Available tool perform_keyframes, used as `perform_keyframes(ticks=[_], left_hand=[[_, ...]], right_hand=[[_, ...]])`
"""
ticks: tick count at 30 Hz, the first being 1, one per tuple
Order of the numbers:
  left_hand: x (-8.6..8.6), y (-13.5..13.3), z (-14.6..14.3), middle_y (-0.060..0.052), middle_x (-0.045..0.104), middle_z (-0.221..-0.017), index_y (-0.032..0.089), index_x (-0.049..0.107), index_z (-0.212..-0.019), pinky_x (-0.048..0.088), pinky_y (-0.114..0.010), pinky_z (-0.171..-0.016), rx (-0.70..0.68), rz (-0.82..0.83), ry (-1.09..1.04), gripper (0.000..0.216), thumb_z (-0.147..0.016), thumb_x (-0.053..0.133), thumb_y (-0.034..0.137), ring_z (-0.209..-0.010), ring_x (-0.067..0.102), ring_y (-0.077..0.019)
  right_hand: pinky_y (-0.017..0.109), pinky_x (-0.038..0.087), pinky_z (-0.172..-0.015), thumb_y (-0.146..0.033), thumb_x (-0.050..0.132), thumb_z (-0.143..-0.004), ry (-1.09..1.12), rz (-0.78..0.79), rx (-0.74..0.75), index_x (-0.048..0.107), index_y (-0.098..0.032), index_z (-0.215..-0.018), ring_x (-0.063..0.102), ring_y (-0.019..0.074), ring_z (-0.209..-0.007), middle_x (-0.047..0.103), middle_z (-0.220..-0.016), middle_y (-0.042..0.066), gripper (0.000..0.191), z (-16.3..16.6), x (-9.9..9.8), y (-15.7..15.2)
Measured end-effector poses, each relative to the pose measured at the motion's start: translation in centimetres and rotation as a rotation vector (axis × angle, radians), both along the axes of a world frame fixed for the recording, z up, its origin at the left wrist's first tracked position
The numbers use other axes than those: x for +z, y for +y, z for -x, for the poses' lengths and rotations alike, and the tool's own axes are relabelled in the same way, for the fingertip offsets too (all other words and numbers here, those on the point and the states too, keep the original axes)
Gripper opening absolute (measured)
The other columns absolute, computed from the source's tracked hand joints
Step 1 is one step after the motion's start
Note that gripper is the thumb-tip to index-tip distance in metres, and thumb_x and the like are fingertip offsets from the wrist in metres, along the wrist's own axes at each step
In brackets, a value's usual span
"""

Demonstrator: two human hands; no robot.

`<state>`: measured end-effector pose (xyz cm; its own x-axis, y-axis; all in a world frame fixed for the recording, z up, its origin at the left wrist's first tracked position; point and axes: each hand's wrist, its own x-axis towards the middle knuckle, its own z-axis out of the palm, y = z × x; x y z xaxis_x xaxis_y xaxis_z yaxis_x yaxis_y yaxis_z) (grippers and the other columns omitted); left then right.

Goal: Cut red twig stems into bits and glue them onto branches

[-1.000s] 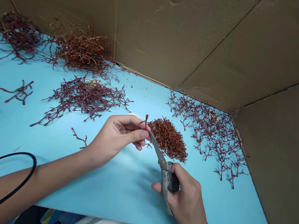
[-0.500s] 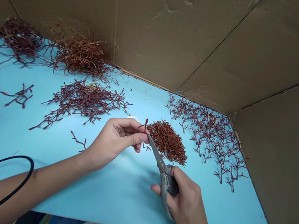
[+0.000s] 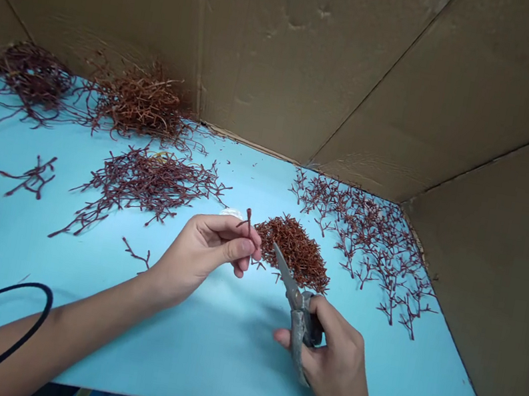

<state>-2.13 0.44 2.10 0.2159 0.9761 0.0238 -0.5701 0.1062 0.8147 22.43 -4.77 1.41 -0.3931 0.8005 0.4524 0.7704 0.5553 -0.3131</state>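
Note:
Between the thumb and fingers of my left hand (image 3: 210, 250) is pinched a small reddish-brown forked twig (image 3: 248, 224), its tip pointing up. My right hand (image 3: 337, 355) grips a pair of worn grey scissors (image 3: 295, 301) by the handles. Their blades look closed and point up and left, a short way from the twig. Just beyond the blades lies a dense heap of short brown clippings (image 3: 293, 250). A loose branched twig (image 3: 137, 251) rests left of my left wrist. Part of the held twig is hidden by my fingers.
Cut branching twigs (image 3: 370, 236) spread over the right of the light blue table (image 3: 226, 367). A pile of twigs (image 3: 145, 181) lies left of centre, with larger tangled bundles (image 3: 141, 100) behind. Cardboard walls (image 3: 268, 57) border the back and right. A black loop (image 3: 46, 303) crosses my left forearm.
The scissors have drawn away from the twig, down and to the right, with my right hand. My left hand still pinches the twig, which leans slightly more to the left.

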Motion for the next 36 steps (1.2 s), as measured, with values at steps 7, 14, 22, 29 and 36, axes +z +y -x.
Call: perform_keyframes(ticks=[7, 14, 22, 29, 36], left_hand=[[0.3, -0.4, 0.0, -0.002, 0.078, -0.072, 0.018, 0.085, -0.082, 0.057, -0.013, -0.057, -0.09, 0.089, -0.145, 0.018, -0.077, 0.096, 0.031, -0.059, 0.068, -0.007], [-0.2, -0.5, -0.1, -0.003, 0.08, -0.075, 0.018, 0.086, -0.085, 0.058, -0.013, -0.061, -0.107, 0.112, -0.177, 0.017, -0.079, 0.095, 0.031, -0.064, 0.071, -0.0078], [-0.4, -0.7, -0.1, -0.003, 0.081, -0.075, 0.019, 0.087, -0.086, 0.059, -0.013, -0.062, -0.108, 0.126, -0.176, 0.015, -0.08, 0.095, 0.03, -0.064, 0.072, -0.0077], [-0.3, -0.6, -0.2, -0.004, 0.081, -0.075, 0.019, 0.087, -0.085, 0.059, -0.013, -0.061, -0.102, 0.125, -0.167, 0.016, -0.079, 0.095, 0.031, -0.063, 0.072, -0.0086], [-0.3, -0.7, -0.2, -0.004, 0.081, -0.074, 0.018, 0.086, -0.083, 0.06, -0.014, -0.061, -0.1, 0.132, -0.166, 0.016, -0.078, 0.095, 0.031, -0.063, 0.073, -0.0095]], right_hand=[[0.021, 0.036, -0.048, -0.066, 0.055, -0.102, -0.148, -0.153, -0.078, 0.043, -0.024, -0.08, 0.041, 0.0075, -0.048, 0.044, -0.062, -0.008, 0.049, 0.3, -0.7, -0.7], [0.024, 0.034, -0.048, -0.066, 0.055, -0.103, -0.22, -0.268, -0.171, 0.048, -0.022, -0.082, 0.047, 0.0079, -0.046, 0.051, -0.061, -0.007, 0.049, 0.5, -1.4, -0.6], [0.024, 0.034, -0.048, -0.065, 0.052, -0.105, -0.203, -0.289, -0.17, 0.049, -0.022, -0.081, 0.046, 0.0073, -0.044, 0.052, -0.06, -0.007, 0.05, 0.8, -1.2, -0.4], [0.024, 0.034, -0.048, -0.063, 0.05, -0.107, -0.188, -0.298, -0.178, 0.049, -0.022, -0.078, 0.044, 0.0072, -0.043, 0.05, -0.059, -0.007, 0.049, 1.1, -0.9, -0.3], [0.024, 0.034, -0.047, -0.063, 0.051, -0.106, -0.187, -0.297, -0.185, 0.05, -0.022, -0.079, 0.044, 0.0075, -0.043, 0.05, -0.059, -0.007, 0.049, 1.1, -0.9, -0.3]])
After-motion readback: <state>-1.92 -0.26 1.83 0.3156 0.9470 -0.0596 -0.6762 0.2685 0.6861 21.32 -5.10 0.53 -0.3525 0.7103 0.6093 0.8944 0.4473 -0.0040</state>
